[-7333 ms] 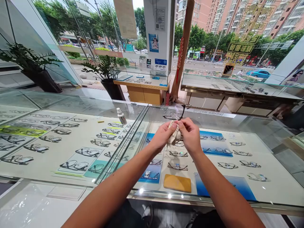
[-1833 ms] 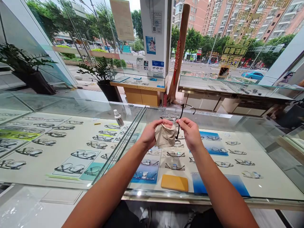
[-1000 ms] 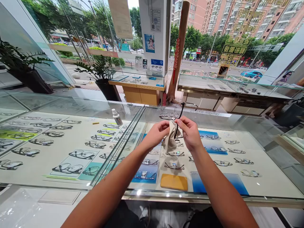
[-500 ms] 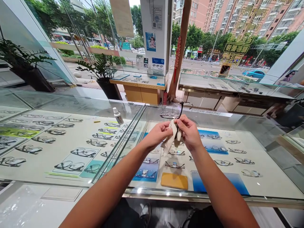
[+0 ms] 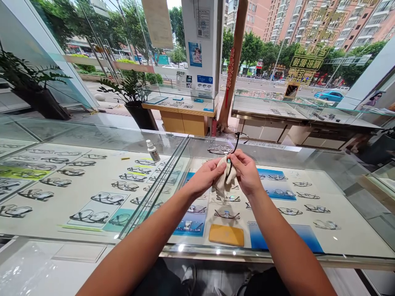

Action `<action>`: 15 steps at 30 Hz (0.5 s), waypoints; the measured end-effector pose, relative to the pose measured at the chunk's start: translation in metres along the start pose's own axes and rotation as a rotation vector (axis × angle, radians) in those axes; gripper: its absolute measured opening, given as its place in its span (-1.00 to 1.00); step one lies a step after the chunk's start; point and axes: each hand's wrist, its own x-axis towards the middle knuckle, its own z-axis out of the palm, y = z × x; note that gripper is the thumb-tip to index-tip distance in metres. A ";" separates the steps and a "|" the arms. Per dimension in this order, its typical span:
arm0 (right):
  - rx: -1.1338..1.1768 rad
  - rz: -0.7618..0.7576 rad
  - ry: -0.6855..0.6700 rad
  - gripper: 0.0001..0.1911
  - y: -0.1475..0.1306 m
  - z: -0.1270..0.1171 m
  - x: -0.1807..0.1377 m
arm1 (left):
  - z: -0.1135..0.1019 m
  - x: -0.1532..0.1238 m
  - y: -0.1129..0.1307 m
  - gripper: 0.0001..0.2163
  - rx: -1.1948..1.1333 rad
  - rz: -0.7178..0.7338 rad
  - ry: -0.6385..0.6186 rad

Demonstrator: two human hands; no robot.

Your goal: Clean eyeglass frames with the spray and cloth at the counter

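A pair of dark-framed eyeglasses (image 5: 237,142) is held up over the glass display case, one temple arm rising above my fingers. My right hand (image 5: 246,170) is closed on the frame. In my left hand (image 5: 207,176), closed, is a cream-coloured cloth (image 5: 221,183), bunched around part of the glasses and hanging below the fingers. Both hands meet at the cloth, which hides most of the lens it touches. Under the hands a yellow glasses case (image 5: 226,235) lies near the front edge, beside rows of display eyeglasses (image 5: 227,214).
A small white spray bottle (image 5: 153,151) stands on the counter at left. More eyeglasses (image 5: 108,198) fill the left display case. A raised glass seam (image 5: 156,187) runs between the cases. Potted plants (image 5: 140,113) and a wooden cabinet (image 5: 183,121) stand beyond.
The cloth has shifted and bunched differently between my fingers, and a small greenish glint shows at the lens. Both hands stay in nearly the same place.
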 end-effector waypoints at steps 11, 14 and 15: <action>-0.065 -0.073 -0.004 -0.67 0.008 0.011 -0.006 | 0.010 0.004 -0.007 -0.51 0.001 0.136 0.238; -0.076 -0.086 0.018 -0.72 0.007 0.008 -0.004 | 0.008 0.002 0.000 -0.50 0.130 0.197 0.245; -0.061 -0.072 0.032 -0.73 0.006 0.006 -0.003 | 0.008 0.001 0.001 -0.50 0.177 0.206 0.229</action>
